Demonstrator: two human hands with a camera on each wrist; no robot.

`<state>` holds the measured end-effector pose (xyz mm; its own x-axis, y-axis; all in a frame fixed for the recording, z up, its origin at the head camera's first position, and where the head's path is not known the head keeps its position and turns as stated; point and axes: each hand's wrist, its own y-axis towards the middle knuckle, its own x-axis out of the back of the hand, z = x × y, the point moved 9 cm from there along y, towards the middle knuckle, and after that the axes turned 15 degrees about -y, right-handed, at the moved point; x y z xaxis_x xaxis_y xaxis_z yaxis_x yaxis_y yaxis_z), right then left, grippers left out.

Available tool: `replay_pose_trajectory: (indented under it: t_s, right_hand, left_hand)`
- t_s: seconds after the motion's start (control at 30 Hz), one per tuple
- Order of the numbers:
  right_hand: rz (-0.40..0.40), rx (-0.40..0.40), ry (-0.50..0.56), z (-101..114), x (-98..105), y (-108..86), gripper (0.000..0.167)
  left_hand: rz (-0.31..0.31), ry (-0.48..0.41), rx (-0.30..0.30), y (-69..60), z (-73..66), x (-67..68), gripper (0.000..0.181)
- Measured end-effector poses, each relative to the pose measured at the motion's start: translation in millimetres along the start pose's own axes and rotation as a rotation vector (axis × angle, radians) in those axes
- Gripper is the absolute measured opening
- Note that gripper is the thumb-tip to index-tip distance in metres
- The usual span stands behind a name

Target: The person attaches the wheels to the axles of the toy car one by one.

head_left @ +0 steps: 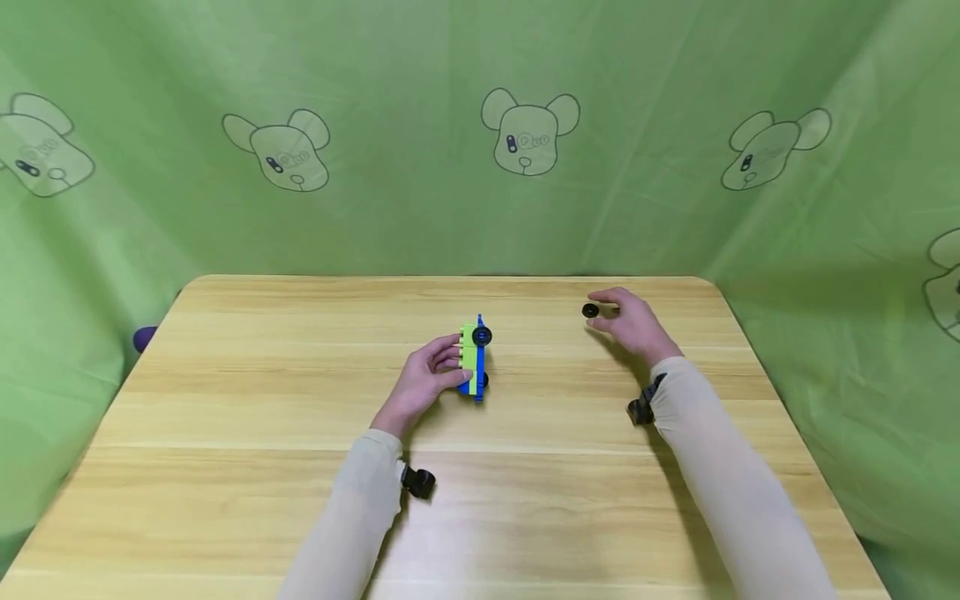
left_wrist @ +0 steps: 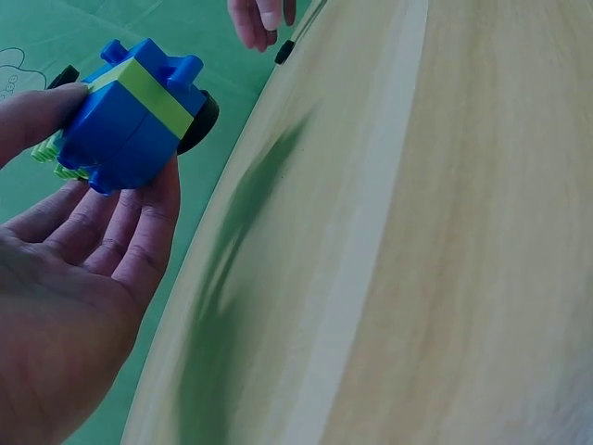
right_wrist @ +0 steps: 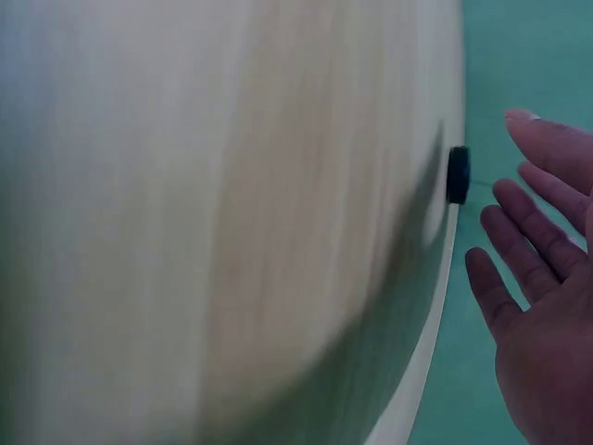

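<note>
Curtain [head_left: 405, 237], green with printed mouse-eared heads, hangs behind a light wood-grain table [head_left: 555, 508]. The left hand [head_left: 422, 383], at the toy car's 9 o'clock, pinches it between thumb and fingers, partly covering it; the right hand [head_left: 628, 323], fingers parted, is at its 2-to-3 o'clock. The brick toy car [head_left: 469, 357], at 12 from the table's middle, is tipped sideways: lime-green studs toward 9, blue base toward 3, black tyres. A loose black wheel [head_left: 590, 311] lies just beside the right fingertips.
</note>
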<state>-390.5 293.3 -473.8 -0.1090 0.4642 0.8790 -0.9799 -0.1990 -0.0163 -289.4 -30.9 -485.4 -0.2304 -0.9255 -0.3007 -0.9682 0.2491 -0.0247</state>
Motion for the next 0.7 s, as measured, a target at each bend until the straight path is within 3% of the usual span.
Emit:
replay_pose_trajectory:
  t_s: [0.3,0.7]
  right_hand:
    - [0.034,0.027,-0.020,-3,-1,11.6,0.051]
    - [0.019,0.041,-0.102,-2,-8,21.7,0.038]
  left_hand:
    - [-0.003,0.002,0.010,0.0,1.6,-1.4,0.063]
    - [-0.012,0.025,0.005,0.8,2.8,-0.6,0.063]
